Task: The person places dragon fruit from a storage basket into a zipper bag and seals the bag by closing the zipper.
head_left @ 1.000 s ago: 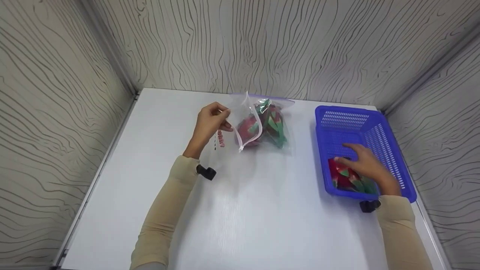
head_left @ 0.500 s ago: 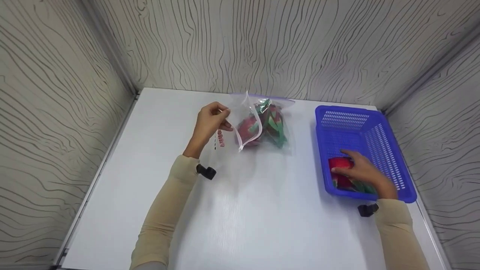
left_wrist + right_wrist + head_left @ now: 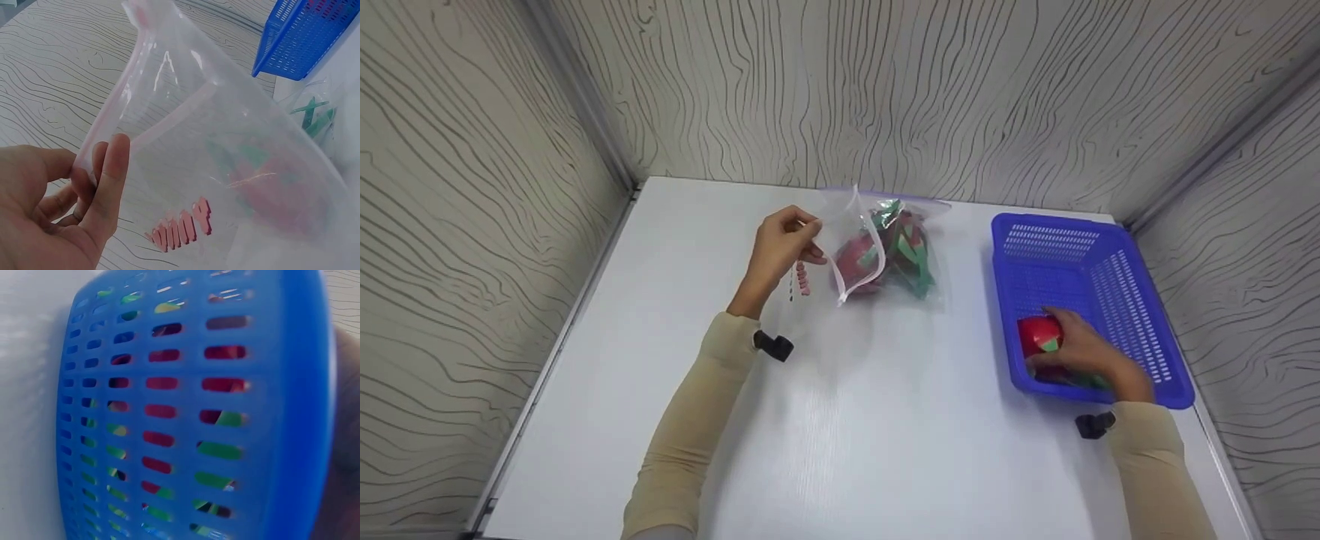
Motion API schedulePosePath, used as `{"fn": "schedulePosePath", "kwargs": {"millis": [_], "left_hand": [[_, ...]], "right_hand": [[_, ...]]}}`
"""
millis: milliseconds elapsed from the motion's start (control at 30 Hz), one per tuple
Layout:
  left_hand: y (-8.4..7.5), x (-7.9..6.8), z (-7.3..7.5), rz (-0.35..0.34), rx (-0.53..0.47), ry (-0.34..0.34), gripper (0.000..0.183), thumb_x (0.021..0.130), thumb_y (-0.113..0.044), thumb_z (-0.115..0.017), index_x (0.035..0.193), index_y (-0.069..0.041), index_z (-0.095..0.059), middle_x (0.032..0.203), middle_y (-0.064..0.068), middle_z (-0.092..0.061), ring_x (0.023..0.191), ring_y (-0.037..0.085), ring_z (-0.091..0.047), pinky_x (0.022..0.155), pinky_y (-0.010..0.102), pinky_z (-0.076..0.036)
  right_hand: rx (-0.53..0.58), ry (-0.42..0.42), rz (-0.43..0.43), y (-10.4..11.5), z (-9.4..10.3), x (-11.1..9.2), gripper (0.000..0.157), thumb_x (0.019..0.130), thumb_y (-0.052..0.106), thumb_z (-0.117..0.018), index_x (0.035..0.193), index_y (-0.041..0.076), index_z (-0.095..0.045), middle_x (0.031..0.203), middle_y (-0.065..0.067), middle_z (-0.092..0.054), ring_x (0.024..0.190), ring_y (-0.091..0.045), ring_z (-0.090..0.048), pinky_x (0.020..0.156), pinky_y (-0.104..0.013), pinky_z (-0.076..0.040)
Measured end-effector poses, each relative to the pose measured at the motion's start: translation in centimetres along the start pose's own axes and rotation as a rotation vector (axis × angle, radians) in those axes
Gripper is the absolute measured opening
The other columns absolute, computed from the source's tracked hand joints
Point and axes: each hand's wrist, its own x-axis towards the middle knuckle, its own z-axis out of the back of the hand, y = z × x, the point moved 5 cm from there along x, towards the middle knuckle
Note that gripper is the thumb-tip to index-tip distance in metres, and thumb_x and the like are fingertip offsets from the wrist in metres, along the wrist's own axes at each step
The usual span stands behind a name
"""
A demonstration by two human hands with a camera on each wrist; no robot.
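My left hand [image 3: 781, 244] pinches the rim of a clear zip bag [image 3: 864, 283] between thumb and fingers. Its mouth stands open, and pink lettering [image 3: 183, 228] shows on its side in the left wrist view. Inside lies a red and green dragon fruit [image 3: 855, 259]. Inside the blue basket [image 3: 1001, 300], my right hand [image 3: 1084, 349] holds another red and green dragon fruit [image 3: 1041, 335], thumb on the near side and fingers on the far side. The basket's slotted wall covers most of the right wrist view, hiding the grip there.
Another clear bag [image 3: 937, 277] with red and green contents lies right of the held one. More green [image 3: 1091, 380] shows under my right hand in the basket. Patterned panels [image 3: 840, 90] enclose the white table [image 3: 885, 420] at the back and both sides.
My right hand has moved slightly toward the basket's near end and closed around a dragon fruit, which has turned and now shows more red. The left hand and its bag stay put.
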Motion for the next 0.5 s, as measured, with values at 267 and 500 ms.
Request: {"fn": "schedulePosePath", "kwargs": {"millis": [267,500], "left_hand": [[0.1,-0.1,0.0,0.002,0.000,-0.005,0.016,0.104,-0.008,-0.065,0.112,0.006,-0.068,0.081,0.004,-0.063,0.060,0.014,-0.070,0.065,0.034,-0.067],[0.1,0.0,0.0,0.002,-0.011,-0.003,0.017,0.104,-0.008,-0.065,0.112,0.007,-0.068,0.080,0.004,-0.063,0.060,0.013,-0.070,0.065,0.034,-0.067]], "right_hand": [[0.040,-0.034,0.006,-0.9,-0.1,-0.3,0.119,0.087,0.048,-0.087,0.164,-0.006,-0.015,0.152,-0.039,-0.038,0.134,-0.058,-0.046,0.109,-0.074,-0.047],[0.091,0.036,-0.032,-1.1,-0.2,-0.2,0.124,0.084,0.041,-0.090,0.167,0.001,-0.007,0.157,-0.040,-0.029,0.140,-0.061,-0.037,0.113,-0.078,-0.039]]}}
